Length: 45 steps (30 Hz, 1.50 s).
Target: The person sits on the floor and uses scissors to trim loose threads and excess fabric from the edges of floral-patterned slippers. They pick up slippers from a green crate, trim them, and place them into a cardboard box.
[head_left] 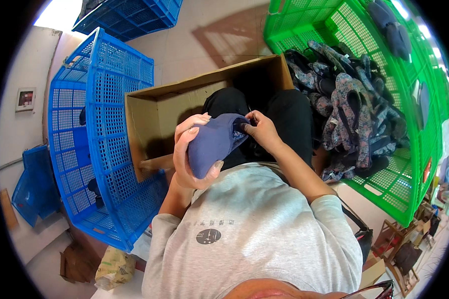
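A navy-blue fabric slipper [208, 144] is held up in front of my lap, and its opening faces right. My left hand [184, 154] is wrapped round it from the left, with the thumb on the near side and the fingers over the far side. Patterned lining shows inside the opening. At that opening is my right hand [262, 130], its fingers pinched together. A small dark, thin shape shows by these fingertips, but I cannot make out what it is.
An open cardboard box [172, 107] stands beyond my knees. At right, a green plastic crate [401, 194] holds a heap of patterned slippers [351, 107]; more dark slippers [391, 30] rest on its rim. Blue crates [117, 134] stand at left and far left. A yellowish bag [113, 269] lies at lower left.
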{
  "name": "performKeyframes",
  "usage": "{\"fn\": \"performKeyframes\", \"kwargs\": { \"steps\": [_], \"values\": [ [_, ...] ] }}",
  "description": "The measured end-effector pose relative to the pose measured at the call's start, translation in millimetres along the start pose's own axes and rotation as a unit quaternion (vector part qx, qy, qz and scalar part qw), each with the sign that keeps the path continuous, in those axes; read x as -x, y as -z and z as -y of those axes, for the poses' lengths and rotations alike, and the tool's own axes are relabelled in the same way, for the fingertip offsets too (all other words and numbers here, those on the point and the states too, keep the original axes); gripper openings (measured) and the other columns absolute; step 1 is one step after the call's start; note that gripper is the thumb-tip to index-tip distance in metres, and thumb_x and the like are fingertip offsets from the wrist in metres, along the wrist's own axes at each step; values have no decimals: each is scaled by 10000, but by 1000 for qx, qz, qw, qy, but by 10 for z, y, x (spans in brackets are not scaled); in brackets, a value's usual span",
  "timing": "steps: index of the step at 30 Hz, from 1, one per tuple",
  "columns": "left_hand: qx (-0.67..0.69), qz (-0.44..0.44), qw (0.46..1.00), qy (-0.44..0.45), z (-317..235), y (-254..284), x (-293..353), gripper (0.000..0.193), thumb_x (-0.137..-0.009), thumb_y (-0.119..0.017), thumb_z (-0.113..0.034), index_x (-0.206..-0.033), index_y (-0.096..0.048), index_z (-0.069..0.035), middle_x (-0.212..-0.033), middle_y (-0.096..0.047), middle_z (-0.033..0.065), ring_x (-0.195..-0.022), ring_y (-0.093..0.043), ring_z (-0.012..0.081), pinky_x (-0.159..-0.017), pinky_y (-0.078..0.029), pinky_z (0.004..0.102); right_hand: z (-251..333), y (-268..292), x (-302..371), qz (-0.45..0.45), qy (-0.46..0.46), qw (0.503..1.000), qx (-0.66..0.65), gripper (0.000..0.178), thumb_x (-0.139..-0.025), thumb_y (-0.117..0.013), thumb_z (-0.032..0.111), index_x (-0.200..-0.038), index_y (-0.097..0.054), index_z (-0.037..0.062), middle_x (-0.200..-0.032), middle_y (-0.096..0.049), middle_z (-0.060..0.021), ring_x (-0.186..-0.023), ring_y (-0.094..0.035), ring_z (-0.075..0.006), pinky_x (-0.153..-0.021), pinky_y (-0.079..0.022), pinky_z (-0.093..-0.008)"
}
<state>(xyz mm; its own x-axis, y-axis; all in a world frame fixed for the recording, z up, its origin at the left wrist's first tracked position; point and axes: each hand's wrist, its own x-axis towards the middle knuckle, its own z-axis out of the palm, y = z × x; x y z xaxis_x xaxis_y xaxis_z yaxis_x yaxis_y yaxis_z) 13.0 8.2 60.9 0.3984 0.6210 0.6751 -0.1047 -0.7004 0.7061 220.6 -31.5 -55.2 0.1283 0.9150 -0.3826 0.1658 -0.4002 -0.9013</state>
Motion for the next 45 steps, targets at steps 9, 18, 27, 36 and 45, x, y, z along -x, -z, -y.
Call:
{"fn": "performKeyframes", "kwargs": {
  "steps": [9, 18, 27, 36, 45],
  "values": [
    [27, -189, 969, 156, -2, 45, 42, 755, -805, -652, -181, -1441, -275, -31, -1266, -502, 214, -1156, -530, 339, -1012, -438, 496, 203, 27, -86, 81, -32, 986, -141, 206, -900, -628, 93, -1093, -642, 23, -938, -659, -29, -807, -591, -104, -763, -472, -242],
    [281, -481, 712, 427, 334, 215, 339, 347, -872, -616, -148, -1193, -538, -41, -1106, -623, 113, -1031, -610, 266, -937, -489, 417, 47, 377, 151, 163, 107, 958, -208, 550, -897, -717, 266, -1355, -514, 37, -1212, -573, -14, -1036, -539, -79, -898, -459, -245],
    [319, -518, 599, 520, 558, 158, 587, 240, -876, -617, -196, -1070, -600, -54, -1068, -657, 112, -1011, -615, 280, -941, -480, 436, -83, 257, 243, 124, -116, 955, -242, 448, -887, -739, 301, -1240, -582, 74, -847, -594, 35, -654, -486, -36, -538, -371, -190],
    [403, -446, 679, 421, 384, 157, 444, 302, -954, -537, -238, -1196, -539, -58, -1283, -575, 222, -1211, -535, 409, -1062, -415, 518, -274, 186, 166, 41, -198, 902, -382, 365, -1031, -451, 449, -1006, -596, 115, -676, -530, 25, -510, -435, -73, -408, -268, -207],
    [374, -289, 756, 454, 377, 248, 377, 315, -1016, -515, -238, -1263, -542, -43, -1268, -602, 171, -1179, -576, 291, -1033, -453, 419, -192, 221, 231, -84, -83, 905, -408, 372, -1021, -465, 458, -1029, -615, 117, -729, -580, 28, -478, -445, -61, -398, -297, -195]
  ]
}}
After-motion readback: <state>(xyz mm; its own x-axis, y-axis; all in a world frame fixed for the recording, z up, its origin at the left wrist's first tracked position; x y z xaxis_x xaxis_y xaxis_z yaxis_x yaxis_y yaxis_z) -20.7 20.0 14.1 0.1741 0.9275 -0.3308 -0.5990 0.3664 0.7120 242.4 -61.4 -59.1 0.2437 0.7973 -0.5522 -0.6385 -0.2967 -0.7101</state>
